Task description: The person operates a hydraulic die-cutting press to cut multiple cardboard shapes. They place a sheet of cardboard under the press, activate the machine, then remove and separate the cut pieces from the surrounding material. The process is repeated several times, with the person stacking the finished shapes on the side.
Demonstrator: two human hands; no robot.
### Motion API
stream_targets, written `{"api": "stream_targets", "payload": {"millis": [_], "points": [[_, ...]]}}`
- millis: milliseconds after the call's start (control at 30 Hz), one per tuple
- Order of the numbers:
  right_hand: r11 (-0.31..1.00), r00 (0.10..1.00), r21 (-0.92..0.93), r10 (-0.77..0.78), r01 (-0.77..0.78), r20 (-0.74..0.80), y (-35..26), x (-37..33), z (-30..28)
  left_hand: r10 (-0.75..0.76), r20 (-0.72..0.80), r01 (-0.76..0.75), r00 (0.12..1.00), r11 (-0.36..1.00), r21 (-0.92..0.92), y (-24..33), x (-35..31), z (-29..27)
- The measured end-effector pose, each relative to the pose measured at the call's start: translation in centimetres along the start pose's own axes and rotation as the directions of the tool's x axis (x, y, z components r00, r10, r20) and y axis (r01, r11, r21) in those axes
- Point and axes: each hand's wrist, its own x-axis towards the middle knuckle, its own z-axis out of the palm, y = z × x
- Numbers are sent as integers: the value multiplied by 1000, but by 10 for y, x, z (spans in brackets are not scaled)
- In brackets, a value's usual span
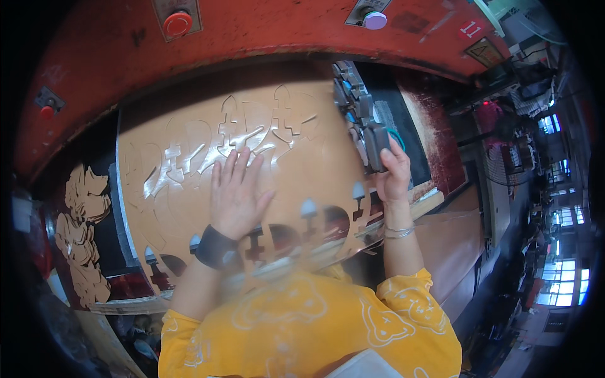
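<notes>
- Left hand (236, 192) lies flat, fingers spread, pressing the tan sheet (315, 157) mid-surface, gripping nothing.
- Right hand (392, 173) curls around a grey cutting die (377, 146) at the sheet's right edge.
- Cut pieces (80, 236) are piled at the surface's left edge.

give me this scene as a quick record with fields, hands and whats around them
left hand: left hand flat, fingers spread, on the tan sheet
right hand: right hand gripping the dark metal cutting die at the sheet's right edge
sheet: already cut-out shapes along its near edge
wrists: black band on left, thin bangle on right
left side: pile of tan cut pieces
behind: red machine with red button
</notes>
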Motion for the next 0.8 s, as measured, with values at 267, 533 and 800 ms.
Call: {"api": "stream_targets", "payload": {"millis": [267, 533, 800], "points": [[109, 919, -927, -216, 359, 330, 15, 3, 1, 4, 7, -4, 1000, 1000, -7, 2, 1, -4], [276, 945, -904, -70, 326, 320, 3, 8, -10, 20, 4, -19, 1000, 985, -171, -5, -2, -7], [670, 855, -695, -494, 259, -158, -6, 36, -30, -430, 223, 468, 875, 634, -616, 3, -118, -34]]}}
